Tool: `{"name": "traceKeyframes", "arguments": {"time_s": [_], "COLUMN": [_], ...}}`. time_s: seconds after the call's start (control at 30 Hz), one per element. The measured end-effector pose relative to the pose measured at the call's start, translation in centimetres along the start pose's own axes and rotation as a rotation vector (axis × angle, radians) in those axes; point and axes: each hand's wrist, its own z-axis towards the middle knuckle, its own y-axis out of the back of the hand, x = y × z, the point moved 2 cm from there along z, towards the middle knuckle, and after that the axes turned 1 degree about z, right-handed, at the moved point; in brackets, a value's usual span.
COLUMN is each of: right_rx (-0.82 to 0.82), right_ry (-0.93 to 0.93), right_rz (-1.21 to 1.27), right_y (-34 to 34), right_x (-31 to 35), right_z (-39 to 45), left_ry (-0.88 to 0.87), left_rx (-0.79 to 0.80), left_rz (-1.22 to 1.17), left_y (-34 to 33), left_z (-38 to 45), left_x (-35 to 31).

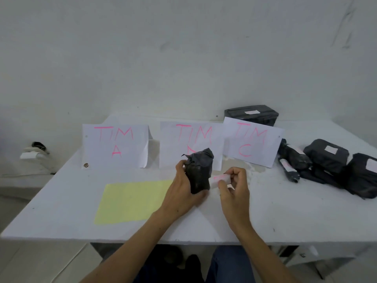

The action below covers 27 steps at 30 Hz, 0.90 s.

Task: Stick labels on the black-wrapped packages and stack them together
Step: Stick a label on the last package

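My left hand [183, 193] grips a black-wrapped package [200, 170], holding it upright above the middle of the white table [61, 211]. Just right of it, my right hand [234, 186] pinches a small white label [221, 178] with pink writing, its left end close to the package's side. At the right edge of the table lies a pile of black-wrapped packages [326, 156], several with white labels on them. One more labelled black package [252, 114] sits at the back behind the right paper sign.
Three white paper signs stand across the table, reading TIM A [116, 144], a partly hidden TIM sign [193, 135] and TIM C [253, 141]. A yellow sheet [130, 201] lies flat at front left. A grey wall rises behind the table.
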Motion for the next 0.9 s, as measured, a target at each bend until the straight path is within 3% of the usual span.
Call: {"name": "traceKeyframes", "arguments": {"time_s": [0.1, 0.27, 0.9], "right_rx": [0.029, 0.037, 0.119], "right_ry": [-0.003, -0.023, -0.041], "right_rz": [0.03, 0.063, -0.074], "right_y": [-0.2, -0.8, -3.5], "right_x": [0.2, 0.7, 1.1], "right_z": [0.2, 0.9, 2.7], "left_ry": [-0.007, 0.123, 0.169], "left_rx": [-0.063, -0.05, 0.001], "left_rz": [-0.008, -0.195, -0.257], "left_y": [0.2, 1.3, 1.9], "left_z": [0.5, 0.4, -0.1], "left_x": [0.0, 0.1, -0.2]}}
